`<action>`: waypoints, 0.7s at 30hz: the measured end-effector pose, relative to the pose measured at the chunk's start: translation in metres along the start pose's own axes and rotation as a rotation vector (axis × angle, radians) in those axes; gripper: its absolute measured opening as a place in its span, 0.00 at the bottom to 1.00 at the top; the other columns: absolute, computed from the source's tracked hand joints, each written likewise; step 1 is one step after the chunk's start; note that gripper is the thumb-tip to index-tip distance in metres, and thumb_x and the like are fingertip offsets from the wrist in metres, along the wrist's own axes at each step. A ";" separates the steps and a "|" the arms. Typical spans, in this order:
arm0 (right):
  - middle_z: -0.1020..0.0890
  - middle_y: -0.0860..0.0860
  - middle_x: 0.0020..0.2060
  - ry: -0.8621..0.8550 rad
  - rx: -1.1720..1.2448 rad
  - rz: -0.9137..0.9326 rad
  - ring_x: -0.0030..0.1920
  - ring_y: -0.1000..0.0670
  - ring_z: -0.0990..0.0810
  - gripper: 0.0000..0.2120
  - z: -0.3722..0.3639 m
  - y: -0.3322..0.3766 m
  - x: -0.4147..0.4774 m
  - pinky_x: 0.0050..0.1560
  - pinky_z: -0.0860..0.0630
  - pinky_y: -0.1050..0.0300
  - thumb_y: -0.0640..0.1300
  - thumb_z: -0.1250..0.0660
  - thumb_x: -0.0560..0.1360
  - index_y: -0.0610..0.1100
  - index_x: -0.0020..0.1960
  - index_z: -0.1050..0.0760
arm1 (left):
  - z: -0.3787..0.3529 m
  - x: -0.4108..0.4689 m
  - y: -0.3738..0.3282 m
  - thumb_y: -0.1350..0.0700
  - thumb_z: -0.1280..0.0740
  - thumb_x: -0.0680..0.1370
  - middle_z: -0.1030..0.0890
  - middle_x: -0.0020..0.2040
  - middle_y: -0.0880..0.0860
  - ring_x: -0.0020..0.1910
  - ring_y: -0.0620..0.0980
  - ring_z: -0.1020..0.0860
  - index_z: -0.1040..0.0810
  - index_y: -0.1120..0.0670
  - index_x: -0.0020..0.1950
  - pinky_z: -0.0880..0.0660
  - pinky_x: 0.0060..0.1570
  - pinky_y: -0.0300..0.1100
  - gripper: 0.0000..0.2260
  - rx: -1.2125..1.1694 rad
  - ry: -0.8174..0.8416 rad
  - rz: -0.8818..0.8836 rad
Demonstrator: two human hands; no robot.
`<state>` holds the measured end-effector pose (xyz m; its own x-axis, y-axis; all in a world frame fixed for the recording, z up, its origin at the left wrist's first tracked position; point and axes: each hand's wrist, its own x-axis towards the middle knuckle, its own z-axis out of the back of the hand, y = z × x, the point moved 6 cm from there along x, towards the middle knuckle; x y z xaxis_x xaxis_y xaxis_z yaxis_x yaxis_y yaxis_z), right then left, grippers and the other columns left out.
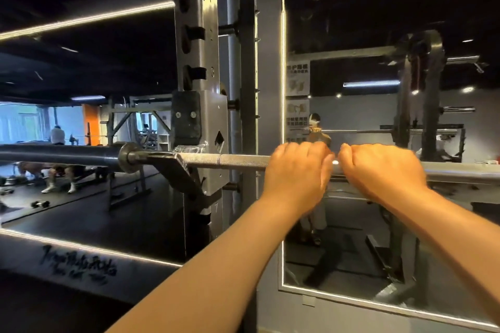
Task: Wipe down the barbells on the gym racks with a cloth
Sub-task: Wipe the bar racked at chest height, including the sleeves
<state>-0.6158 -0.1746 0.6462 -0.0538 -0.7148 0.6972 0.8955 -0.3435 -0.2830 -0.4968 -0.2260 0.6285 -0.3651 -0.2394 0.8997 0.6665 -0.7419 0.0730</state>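
Observation:
A steel barbell (232, 161) runs across the view at chest height, resting on the hook of a grey rack upright (198, 62). Its dark sleeve (62, 154) and collar stick out to the left of the hook. My left hand (297, 170) and my right hand (384, 170) lie side by side over the knurled shaft, fingers curled round it, almost touching each other. No cloth shows in either hand; the palms and fingertips are hidden behind the bar.
A lit-edged wall mirror (283, 116) hangs right behind the bar and reflects the rack and a person. Another mirror at left reflects benches, dumbbells (40, 204) on the floor and seated people. The rack's hook bracket (189, 170) juts out below the bar.

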 end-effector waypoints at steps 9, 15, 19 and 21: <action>0.27 0.53 0.40 0.103 -0.058 0.068 0.39 0.48 0.26 0.06 0.003 0.004 0.000 0.36 0.33 0.53 0.48 0.45 0.85 0.48 0.57 0.31 | 0.035 -0.037 0.104 0.49 0.45 0.82 0.25 0.43 0.45 0.48 0.48 0.25 0.24 0.48 0.47 0.47 0.79 0.58 0.12 0.074 -0.130 0.317; 0.25 0.51 0.37 0.195 0.158 0.015 0.41 0.47 0.23 0.12 0.007 0.026 0.019 0.52 0.24 0.47 0.52 0.52 0.86 0.48 0.49 0.35 | 0.014 -0.036 0.067 0.57 0.39 0.83 0.23 0.54 0.46 0.59 0.47 0.29 0.23 0.51 0.60 0.47 0.79 0.58 0.09 -0.064 -0.143 0.266; 0.22 0.52 0.41 0.091 0.047 0.112 0.40 0.48 0.21 0.12 0.006 0.046 0.017 0.43 0.22 0.52 0.51 0.48 0.86 0.47 0.64 0.32 | 0.026 -0.041 0.087 0.51 0.43 0.84 0.21 0.56 0.49 0.57 0.48 0.27 0.23 0.52 0.62 0.33 0.72 0.55 0.12 -0.036 -0.118 0.076; 0.23 0.52 0.44 0.073 -0.041 0.174 0.43 0.47 0.19 0.17 0.004 0.047 0.014 0.42 0.20 0.52 0.50 0.42 0.85 0.46 0.71 0.39 | 0.032 -0.042 0.108 0.49 0.45 0.83 0.21 0.54 0.50 0.56 0.48 0.27 0.22 0.52 0.60 0.32 0.72 0.55 0.14 0.029 -0.131 0.095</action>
<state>-0.5726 -0.1984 0.6455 0.0674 -0.8074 0.5861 0.8753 -0.2341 -0.4232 -0.3883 -0.2761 0.6125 -0.2124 -0.2225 0.9515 0.7133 -0.7008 -0.0046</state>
